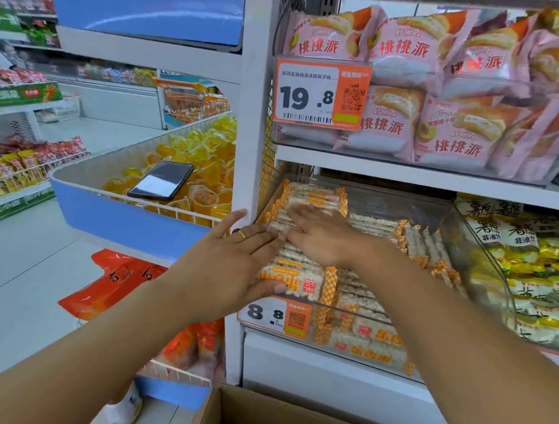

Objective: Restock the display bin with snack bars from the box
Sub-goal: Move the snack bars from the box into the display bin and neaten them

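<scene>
Orange-and-white wrappers fill the clear display bin [486, 259] on the lower shelf, and both hands are right on top of them. The left hand [235, 261] lies flat with fingers straight, palm down on the near-left stack of snack bars [300, 279], its thumb tucked along the stack's front edge just above the price tag [276, 316] reading 8.8. A gold ring [242, 235] shows on one finger. The right hand [319, 236] is also spread flat, fingers extended, pressing on the bars a little farther back in the bin; its fingertips touch the left hand's fingertips. Neither hand curls around anything. More bars lie in rows across the bin, some standing on edge toward the right. Down at the bottom edge, the cardboard box [257, 412] sits open just below the shelf, its contents barely visible. Off to the left, a dark phone [161, 180] rests on yellow jelly cups [209, 160] in a wire basket. Above, pink pastry packs [445, 91] sit behind a 19.8 tag [321, 94].
</scene>
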